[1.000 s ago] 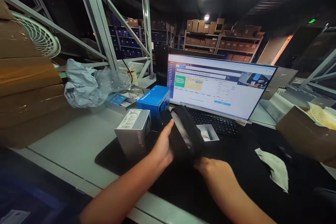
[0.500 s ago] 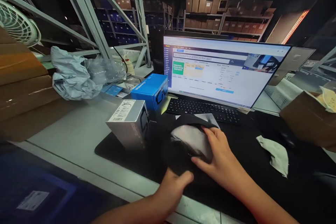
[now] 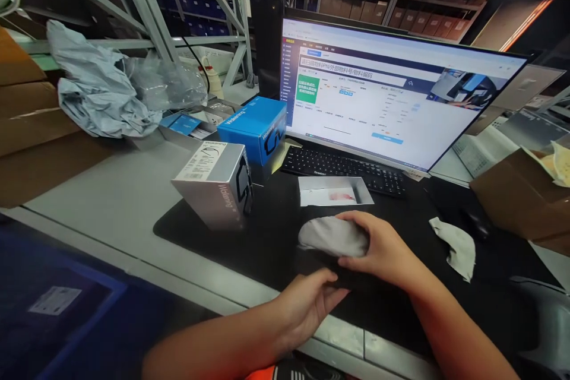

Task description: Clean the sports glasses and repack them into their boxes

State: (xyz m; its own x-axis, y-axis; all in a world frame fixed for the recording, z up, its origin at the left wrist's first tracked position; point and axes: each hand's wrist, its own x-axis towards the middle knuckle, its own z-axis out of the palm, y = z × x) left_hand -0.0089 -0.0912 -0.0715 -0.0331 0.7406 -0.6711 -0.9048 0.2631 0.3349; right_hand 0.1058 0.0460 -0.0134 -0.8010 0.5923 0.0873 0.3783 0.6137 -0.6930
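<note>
The black pouch [image 3: 318,261] has slid back toward the front edge of the surface [image 3: 120,202]. That has uncovered the white card [image 3: 333,192] in front of the keyboard [image 3: 342,167]. The left hand [image 3: 312,303], a loose fist half a second ago, has come up to the pouch's near edge.

The lit monitor [image 3: 392,95] stands at the back, angled toward the person so it reads at a glance. A black mat [image 3: 267,228] covers the working area, probably to cushion whatever is set down. On its left side the blue box [image 3: 258,126] and the silver box [image 3: 214,184] stand touching, within arm's reach but out of the hands' way. A crumpled cloth [image 3: 454,243] lies apart to the right.

The pouch lies on the mat between the hands, its grey lining [image 3: 332,234] bulging out on top. The right hand [image 3: 383,246] is curled over that lining, pinning the soft thing down so it cannot skate about. The left hand pinches the black near edge between thumb and fingers, apparently to hold the fabric taut against the other hand.
</note>
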